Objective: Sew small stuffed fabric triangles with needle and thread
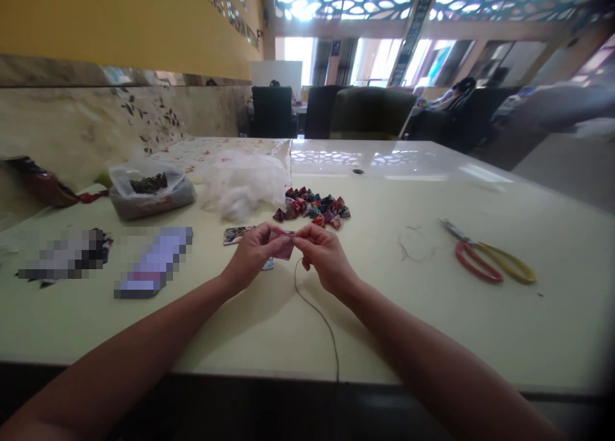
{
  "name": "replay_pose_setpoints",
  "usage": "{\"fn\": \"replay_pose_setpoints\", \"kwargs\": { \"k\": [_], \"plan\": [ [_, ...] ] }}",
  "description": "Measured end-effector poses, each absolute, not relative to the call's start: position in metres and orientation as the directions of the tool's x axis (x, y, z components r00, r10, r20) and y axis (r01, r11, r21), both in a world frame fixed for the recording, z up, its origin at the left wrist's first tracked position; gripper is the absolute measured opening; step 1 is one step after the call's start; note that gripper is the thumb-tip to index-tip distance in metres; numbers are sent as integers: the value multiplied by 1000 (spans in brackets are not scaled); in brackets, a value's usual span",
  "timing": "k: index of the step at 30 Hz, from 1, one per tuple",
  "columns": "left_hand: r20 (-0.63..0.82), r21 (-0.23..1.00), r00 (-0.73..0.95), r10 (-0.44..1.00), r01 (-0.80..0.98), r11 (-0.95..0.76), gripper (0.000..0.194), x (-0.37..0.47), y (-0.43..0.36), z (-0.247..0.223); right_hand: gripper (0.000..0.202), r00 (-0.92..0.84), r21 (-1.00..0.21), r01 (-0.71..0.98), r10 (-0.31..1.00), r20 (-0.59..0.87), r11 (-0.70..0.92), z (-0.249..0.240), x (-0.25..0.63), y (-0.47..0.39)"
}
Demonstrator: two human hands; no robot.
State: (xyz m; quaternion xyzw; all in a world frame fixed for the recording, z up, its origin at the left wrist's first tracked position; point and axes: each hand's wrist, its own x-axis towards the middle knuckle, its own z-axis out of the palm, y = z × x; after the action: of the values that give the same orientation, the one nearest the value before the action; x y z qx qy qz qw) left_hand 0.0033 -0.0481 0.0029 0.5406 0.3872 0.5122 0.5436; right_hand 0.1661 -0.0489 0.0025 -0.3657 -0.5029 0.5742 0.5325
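Between the fingers of both hands is a small folded piece of pink cloth (pixel 282 249). My left hand (pixel 252 252) pinches it from the left side. At its upper right edge, the thumb and forefinger of my right hand (pixel 321 252) are pressed together; a needle, if one is there, is too small to make out. A dark thread (pixel 319 316) hangs below my right hand and curves down over the table's front edge. Behind the hands lies a pile of small patterned fabric pouches (pixel 312 205). A patterned cloth piece (pixel 235 235) rests by my left fingers.
Red-and-yellow-handled scissors (pixel 480 255) lie at right, near loose thread scraps (pixel 416 252). White stuffing (pixel 243 184) and a plastic bag of dark dried material (pixel 151 191) stand at back left. Left are two pixelated items. Chairs (pixel 375 111) and people are beyond the table (pixel 480 338).
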Motion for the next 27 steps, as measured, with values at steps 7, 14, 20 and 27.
{"fn": "replay_pose_setpoints", "kwargs": {
  "k": [7,14,20,27],
  "plan": [
    [80,994,160,984,-89,-67,34,4,-48,3,25,-188,-971,-231,976,108,63,1,165,-50],
    [76,996,171,982,-67,-65,33,4,-49,5,25,-210,-971,-234,972,108,57,0,166,-49],
    [70,994,190,979,-95,-53,33,4,-47,4,24,-202,-980,-187,973,113,75,0,166,-48],
    [-26,984,324,946,-158,81,32,4,-44,6,20,-196,-977,-109,960,200,182,-4,168,-44]
  ]
}}
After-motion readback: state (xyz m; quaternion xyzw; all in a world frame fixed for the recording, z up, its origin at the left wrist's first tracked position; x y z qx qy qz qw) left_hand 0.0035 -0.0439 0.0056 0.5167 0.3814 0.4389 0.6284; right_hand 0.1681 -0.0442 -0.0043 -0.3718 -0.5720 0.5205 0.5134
